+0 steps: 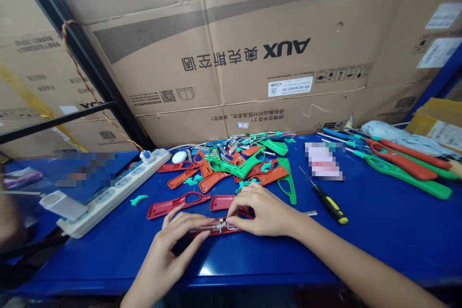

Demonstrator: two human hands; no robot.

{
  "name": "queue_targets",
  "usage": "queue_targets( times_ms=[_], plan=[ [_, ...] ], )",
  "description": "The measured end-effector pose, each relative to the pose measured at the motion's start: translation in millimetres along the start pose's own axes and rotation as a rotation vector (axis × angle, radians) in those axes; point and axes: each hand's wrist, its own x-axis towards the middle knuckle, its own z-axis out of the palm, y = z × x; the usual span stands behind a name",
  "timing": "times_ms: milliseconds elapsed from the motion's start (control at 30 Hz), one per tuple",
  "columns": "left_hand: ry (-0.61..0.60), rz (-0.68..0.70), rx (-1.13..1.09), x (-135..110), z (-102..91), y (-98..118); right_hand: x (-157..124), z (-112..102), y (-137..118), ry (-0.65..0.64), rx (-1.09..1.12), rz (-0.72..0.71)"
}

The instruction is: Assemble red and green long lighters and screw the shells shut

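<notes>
A red lighter casing half (236,231) lies hollow side up on the blue table, with a clear fuel tank (207,227) and small white parts (222,224) inside. My left hand (176,240) grips the casing's left end and tank between thumb and fingers. My right hand (262,209) is closed in a pinch over the right part of the casing, by a thin white wire (231,226); its fingertips hide what they hold. Just beyond are another red casing half (176,204) and a red shell piece (221,202), partly behind my right hand.
Loose red and green casings (234,166), tanks and wires are heaped at the back against a cardboard box (231,82). A white power strip (119,192) runs along the left. On the right lie a black-and-yellow screwdriver (330,204) and several long-nosed lighters (404,173).
</notes>
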Motion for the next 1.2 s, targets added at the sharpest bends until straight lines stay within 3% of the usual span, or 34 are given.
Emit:
queue_targets(
  times_ms=[400,967,1200],
  plan=[
    [-0.074,-0.016,0.011,4,-2.6,9,1,2,0,-0.003,-0.032,-0.002],
    [-0.069,0.037,0.048,6,3.4,17,1,5,4,-0.074,-0.048,-0.007],
    [-0.006,0.129,0.245,-10,4.9,19,1,5,7,-0.066,-0.068,-0.020]
  ],
)
